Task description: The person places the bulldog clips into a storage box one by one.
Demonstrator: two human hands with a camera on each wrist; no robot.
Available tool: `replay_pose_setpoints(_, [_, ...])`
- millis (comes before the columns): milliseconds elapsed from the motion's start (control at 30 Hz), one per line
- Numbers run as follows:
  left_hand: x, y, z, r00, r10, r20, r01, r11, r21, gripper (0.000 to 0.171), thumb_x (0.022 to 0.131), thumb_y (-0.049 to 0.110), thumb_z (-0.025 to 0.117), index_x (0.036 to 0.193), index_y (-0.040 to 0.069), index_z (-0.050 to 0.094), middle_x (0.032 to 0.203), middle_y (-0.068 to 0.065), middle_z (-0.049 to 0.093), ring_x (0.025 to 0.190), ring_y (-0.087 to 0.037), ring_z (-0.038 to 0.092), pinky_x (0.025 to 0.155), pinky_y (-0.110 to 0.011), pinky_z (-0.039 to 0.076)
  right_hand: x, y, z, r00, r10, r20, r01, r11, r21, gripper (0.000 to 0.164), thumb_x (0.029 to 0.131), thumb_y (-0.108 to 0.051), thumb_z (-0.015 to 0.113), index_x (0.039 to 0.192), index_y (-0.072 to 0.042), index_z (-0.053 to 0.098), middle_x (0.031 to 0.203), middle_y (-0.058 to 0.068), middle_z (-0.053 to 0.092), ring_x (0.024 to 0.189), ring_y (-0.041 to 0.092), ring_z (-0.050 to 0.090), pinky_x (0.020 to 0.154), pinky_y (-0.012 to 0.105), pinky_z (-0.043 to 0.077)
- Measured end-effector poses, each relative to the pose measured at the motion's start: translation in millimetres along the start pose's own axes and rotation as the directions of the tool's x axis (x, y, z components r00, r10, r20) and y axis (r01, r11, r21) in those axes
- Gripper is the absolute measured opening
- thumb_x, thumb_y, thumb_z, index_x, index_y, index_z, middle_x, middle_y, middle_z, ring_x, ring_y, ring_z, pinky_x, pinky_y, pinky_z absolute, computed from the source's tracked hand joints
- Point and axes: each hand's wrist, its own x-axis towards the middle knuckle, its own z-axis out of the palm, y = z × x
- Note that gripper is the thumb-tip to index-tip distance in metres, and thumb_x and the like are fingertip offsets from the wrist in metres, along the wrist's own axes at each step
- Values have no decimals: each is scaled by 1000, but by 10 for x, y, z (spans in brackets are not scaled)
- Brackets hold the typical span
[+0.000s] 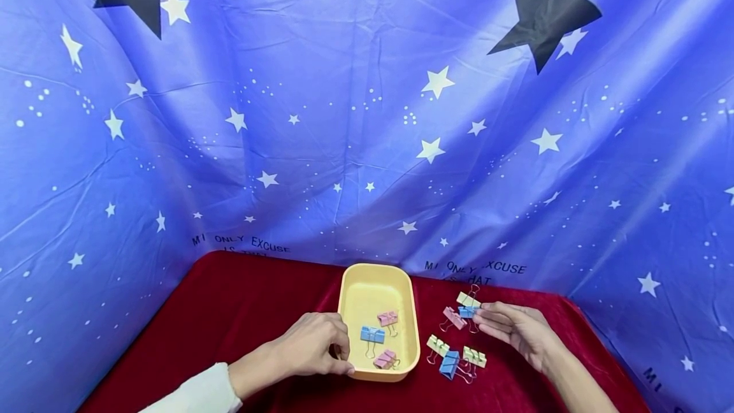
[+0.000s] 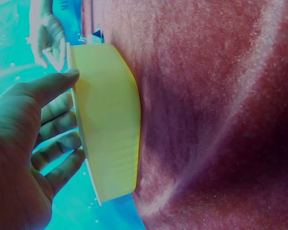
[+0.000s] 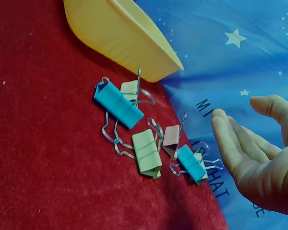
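My left hand (image 1: 318, 344) holds the left rim of a yellow plastic tray (image 1: 414, 330), fingers bent over the edge; the left wrist view shows the thumb (image 2: 62, 81) on the rim. In the tray lie a blue binder clip (image 1: 373, 334) and two pink ones, one farther back (image 1: 387, 318), one nearer (image 1: 385, 359). My right hand (image 1: 518, 330) hovers at the far clips on the right, beside a small blue binder clip (image 1: 467, 311). Its fingers and thumb are apart and hold nothing in the right wrist view. A pink clip (image 1: 454, 317) and pale yellow clip (image 1: 468, 299) lie close by.
Nearer on the dark red cloth (image 1: 229, 311) lie a larger blue binder clip (image 1: 449, 364) and two pale yellow clips, one left (image 1: 438, 345), one right (image 1: 474, 357). A blue star-printed curtain (image 1: 321, 145) hangs around the table's back and sides.
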Motion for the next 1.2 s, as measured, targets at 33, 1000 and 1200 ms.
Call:
replay_pose_setpoints(33, [0, 0, 1, 1000, -2, 1, 2, 1000, -2, 26, 86, 46, 96, 73, 31, 79, 74, 25, 64, 77, 12, 49, 65, -6, 34, 3, 19, -9, 1000, 5, -15, -5, 1000, -4, 32, 119, -13, 52, 114, -14, 84, 113, 8, 88, 106, 17, 86, 99, 34, 66])
replay_pose_setpoints(1000, [-4, -2, 12, 1000, -16, -8, 16, 1000, -16, 26, 86, 46, 97, 73, 31, 79, 75, 25, 65, 78, 13, 49, 65, -5, 34, 318, 267, 11, 972, 83, -218, -82, 997, 14, 26, 115, -10, 60, 121, 3, 82, 113, 21, 85, 95, 21, 87, 93, 36, 69])
replay_pose_setpoints(1200, [-6, -1, 10, 1000, -13, -9, 13, 1000, -10, 26, 86, 45, 97, 73, 30, 79, 75, 25, 65, 78, 12, 50, 66, -5, 34, 377, 289, -7, 978, 127, -167, -114, 990, 86, 29, 116, -11, 57, 110, -7, 86, 106, 16, 87, 94, 21, 87, 93, 35, 68])
